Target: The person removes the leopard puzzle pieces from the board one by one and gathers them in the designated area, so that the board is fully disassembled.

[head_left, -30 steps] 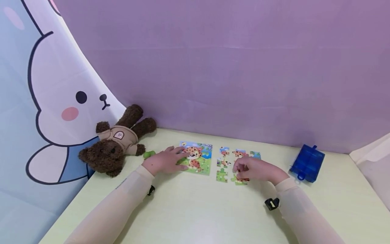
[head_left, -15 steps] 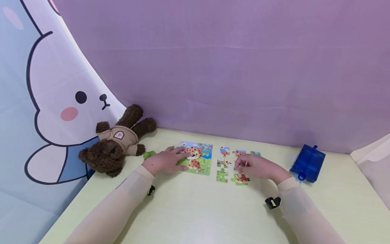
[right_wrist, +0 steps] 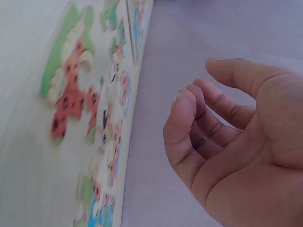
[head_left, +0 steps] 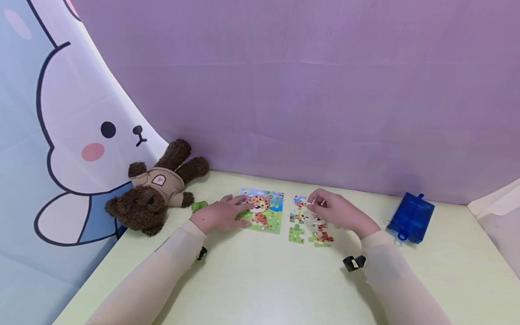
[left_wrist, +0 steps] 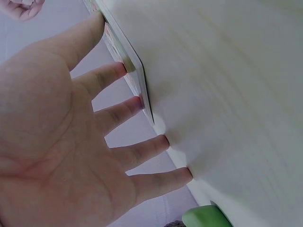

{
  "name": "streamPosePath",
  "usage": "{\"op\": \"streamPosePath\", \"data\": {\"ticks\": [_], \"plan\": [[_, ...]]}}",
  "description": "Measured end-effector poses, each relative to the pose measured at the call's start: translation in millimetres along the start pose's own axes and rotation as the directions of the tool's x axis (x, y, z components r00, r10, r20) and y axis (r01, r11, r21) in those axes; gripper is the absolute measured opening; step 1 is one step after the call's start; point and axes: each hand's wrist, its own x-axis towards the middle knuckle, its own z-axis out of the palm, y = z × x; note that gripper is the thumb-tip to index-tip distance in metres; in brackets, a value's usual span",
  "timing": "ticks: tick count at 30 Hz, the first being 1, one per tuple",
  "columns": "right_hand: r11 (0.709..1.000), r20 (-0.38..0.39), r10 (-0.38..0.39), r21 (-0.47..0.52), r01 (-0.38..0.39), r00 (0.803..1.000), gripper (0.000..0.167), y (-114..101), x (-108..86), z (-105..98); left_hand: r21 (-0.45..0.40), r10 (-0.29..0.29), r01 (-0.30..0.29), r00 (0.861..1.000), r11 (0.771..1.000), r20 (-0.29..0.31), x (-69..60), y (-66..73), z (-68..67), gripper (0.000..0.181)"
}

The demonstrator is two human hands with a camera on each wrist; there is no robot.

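My left hand point(head_left: 221, 213) lies with spread, straight fingers at the left side of a leopard picture card point(head_left: 270, 221). In the left wrist view, its thumb and two fingertips touch the card's edge point(left_wrist: 137, 71), while the other fingertips meet the table. Above the spread-out jigsaw puzzle pieces point(head_left: 296, 234) hovers my right hand point(head_left: 339, 210), hiding some of them. The right wrist view shows its fingers loosely curled, the thumb apart and nothing between them. A red spotted leopard piece point(right_wrist: 71, 106) with green edging lies on the table there.
A brown teddy bear point(head_left: 140, 207) lies at the left, with a small green object point(head_left: 199, 206) beside it. At the right sits a translucent blue box point(head_left: 411, 217). A purple cloth point(head_left: 300, 99) hangs behind the table point(head_left: 260, 284).
My right hand has moved back and slightly left over the pieces, uncovering the leopard pieces nearer me. My left hand has stayed at the card.
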Motion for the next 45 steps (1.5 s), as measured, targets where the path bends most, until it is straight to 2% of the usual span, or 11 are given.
{"op": "streamPosePath", "data": {"ticks": [8, 16, 25, 30, 39, 45], "plan": [[0.994, 0.013, -0.008, 0.106, 0.007, 1.0, 0.036, -16, 18.8, 6, 0.001, 0.001, -0.001, 1.0, 1.0, -0.005, 1.0, -1.3, -0.1, 0.069], [0.989, 0.061, -0.027, 0.144, 0.018, 0.998, 0.044, -31, 39.8, 21, 0.004, -0.007, 0.007, 1.0, 1.0, 0.002, 1.2, 0.6, -1.5, 0.07], [0.983, 0.121, -0.018, 0.185, -0.005, 0.992, 0.041, -39, 57.3, 41, 0.021, -0.017, 0.017, 1.0, 1.0, 0.004, 2.9, 0.1, 0.1, 0.07], [0.986, 0.14, -0.017, 0.165, -0.006, 0.99, 0.041, -42, 62.6, 50, 0.03, -0.019, 0.019, 1.0, 0.999, 0.009, 3.0, 0.4, -0.6, 0.07], [0.999, 0.167, -0.012, 0.038, 0.006, 0.986, 0.05, -46, 70.0, 64, 0.042, -0.022, 0.022, 1.0, 0.999, 0.001, 4.0, 1.5, -0.3, 0.07], [0.999, 0.208, -0.024, -0.029, 0.03, 0.978, 0.049, -49, 73.3, 70, 0.038, -0.014, 0.014, 1.0, 0.999, 0.0, 2.8, 1.0, -0.4, 0.07]]}}
